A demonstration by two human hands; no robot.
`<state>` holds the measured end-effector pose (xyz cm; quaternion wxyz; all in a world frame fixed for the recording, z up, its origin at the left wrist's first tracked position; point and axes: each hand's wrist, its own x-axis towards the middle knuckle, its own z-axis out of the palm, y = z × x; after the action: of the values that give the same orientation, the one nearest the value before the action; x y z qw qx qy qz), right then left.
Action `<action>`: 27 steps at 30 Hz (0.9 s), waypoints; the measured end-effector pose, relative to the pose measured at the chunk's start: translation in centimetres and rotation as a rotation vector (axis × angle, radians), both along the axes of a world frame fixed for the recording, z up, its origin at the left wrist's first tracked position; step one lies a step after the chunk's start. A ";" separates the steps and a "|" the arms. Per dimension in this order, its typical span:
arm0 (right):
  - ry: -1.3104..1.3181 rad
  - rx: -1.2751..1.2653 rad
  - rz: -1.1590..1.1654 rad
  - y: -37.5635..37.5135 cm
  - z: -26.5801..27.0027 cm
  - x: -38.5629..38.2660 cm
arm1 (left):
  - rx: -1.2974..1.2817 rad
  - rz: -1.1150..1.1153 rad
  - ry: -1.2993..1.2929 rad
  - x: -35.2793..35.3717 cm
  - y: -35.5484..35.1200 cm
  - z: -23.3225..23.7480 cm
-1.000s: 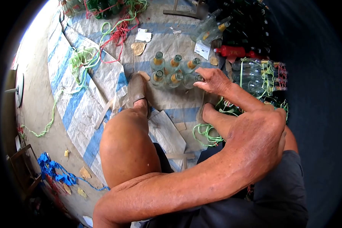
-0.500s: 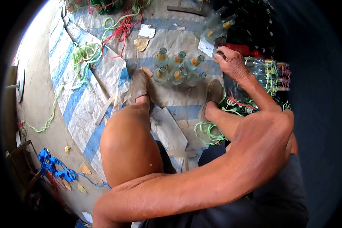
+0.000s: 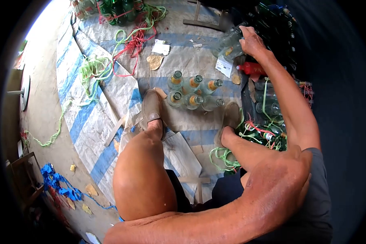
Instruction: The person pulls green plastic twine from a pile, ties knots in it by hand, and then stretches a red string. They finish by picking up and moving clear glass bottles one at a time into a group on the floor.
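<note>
My right hand (image 3: 253,41) reaches to the upper right, thumb and fingers apart, beside clear glass bottles (image 3: 231,44) lying on the sheet. Any contact with them is too small to tell. Across my lap lies my left arm; my left hand (image 3: 286,168) is bent over by my right knee, its fingers mostly hidden. Several clear bottles with yellow-orange labels (image 3: 192,86) stand upright in two rows between my feet. A white paper label (image 3: 224,67) is below the lying bottles, near a red bottle (image 3: 252,68).
Bundled clear bottles (image 3: 268,109) and green bottles (image 3: 277,140) lie at right with cords. Green cord (image 3: 94,70) and red cord (image 3: 136,40) tangle on the striped sheet (image 3: 105,160). Blue cord (image 3: 59,181) is lower left. More green bottles (image 3: 117,11) stand at the top.
My right hand has moved up and away from near the paper label to the lying bottles, its arm stretching out. The view has shifted slightly, and more of the right-hand bundles shows.
</note>
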<state>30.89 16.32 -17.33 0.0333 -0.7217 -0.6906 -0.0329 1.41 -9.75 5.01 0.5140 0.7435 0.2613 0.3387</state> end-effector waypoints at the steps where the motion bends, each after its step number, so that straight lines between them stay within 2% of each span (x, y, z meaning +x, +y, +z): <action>1: 0.013 -0.019 -0.029 0.7 -0.3 -0.1 | -0.081 -0.016 -0.006 0.1 0.0 0.0; 3: 0.020 -0.098 -0.099 1.9 -1.1 -0.2 | -0.128 -0.032 -0.054 0.0 0.1 0.1; 6: 0.030 -0.067 -0.112 2.4 -2.9 -0.5 | -0.131 -0.028 -0.083 0.0 0.4 0.2; 9: 0.036 0.100 -0.010 2.1 -4.3 -0.4 | -0.135 -0.028 -0.097 0.1 0.5 0.1; 12: 0.068 0.131 0.047 1.0 -5.3 -1.2 | -0.132 -0.031 -0.099 0.2 0.6 0.1; 16: -0.040 0.081 0.121 -1.0 -5.9 -2.9 | -0.122 -0.028 -0.097 0.1 0.4 0.0; 22: -0.049 0.012 0.096 -3.5 -4.3 -1.8 | -0.074 -0.002 -0.071 -0.3 0.2 0.1; 27: -0.025 -0.050 0.096 -8.2 -1.0 -1.4 | -0.161 -0.020 -0.102 -0.3 -0.2 0.1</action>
<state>29.51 8.14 -18.37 0.0081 -0.6878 -0.7255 -0.0228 1.06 -9.91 5.07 0.5880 0.6841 0.2538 0.3491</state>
